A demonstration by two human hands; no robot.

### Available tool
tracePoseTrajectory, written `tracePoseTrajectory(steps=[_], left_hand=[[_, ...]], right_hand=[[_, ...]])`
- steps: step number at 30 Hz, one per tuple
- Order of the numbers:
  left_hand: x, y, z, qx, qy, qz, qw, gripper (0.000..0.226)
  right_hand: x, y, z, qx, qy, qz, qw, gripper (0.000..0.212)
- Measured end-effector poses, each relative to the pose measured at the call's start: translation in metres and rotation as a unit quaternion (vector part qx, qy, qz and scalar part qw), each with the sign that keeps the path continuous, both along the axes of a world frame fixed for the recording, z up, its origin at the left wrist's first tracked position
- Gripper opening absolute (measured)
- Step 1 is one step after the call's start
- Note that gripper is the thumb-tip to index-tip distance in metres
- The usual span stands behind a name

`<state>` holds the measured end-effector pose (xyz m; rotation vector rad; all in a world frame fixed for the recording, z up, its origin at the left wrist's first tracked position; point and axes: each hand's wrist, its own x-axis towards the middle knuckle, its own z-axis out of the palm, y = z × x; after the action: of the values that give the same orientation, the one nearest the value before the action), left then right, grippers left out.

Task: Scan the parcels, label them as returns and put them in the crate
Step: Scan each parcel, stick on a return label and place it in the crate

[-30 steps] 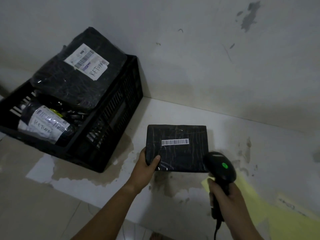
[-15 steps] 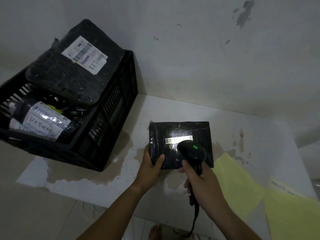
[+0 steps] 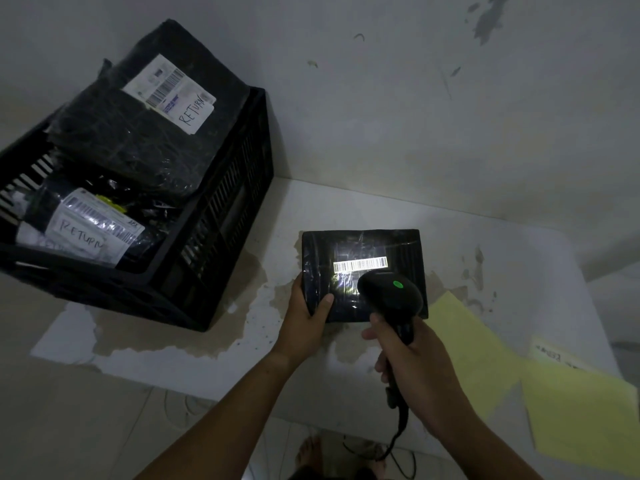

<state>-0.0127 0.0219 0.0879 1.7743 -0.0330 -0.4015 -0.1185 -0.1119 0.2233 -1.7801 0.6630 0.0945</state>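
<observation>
1. The left grip was clamped on the near-left corner of the black parcel, with the thumb across its top face. Whether the parcel rested on the surface could not be told.
2. The right grip was wrapped round the scanner. The scanner's head sat just beyond that grip, and its light fell on the barcode.
3. Done: two parcels marked "RETURN" lay in the crate, well to the left of the left grip.
4. Left, by judgement: this parcel showed no return mark, so it was only at the scanning step. Labelling and crating remained.
5. Yellow sheets lay just right of the right grip.
</observation>
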Motion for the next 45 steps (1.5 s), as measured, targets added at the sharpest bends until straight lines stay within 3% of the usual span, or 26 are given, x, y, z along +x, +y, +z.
tracePoseTrajectory(steps=[45], left_hand=[[0.008,-0.004,0.014,-0.001,0.029,0.014,0.999,0.064]], right_hand=[[-0.038,-0.008,0.06,-0.015,0.033,0.034,0.999,0.029]])
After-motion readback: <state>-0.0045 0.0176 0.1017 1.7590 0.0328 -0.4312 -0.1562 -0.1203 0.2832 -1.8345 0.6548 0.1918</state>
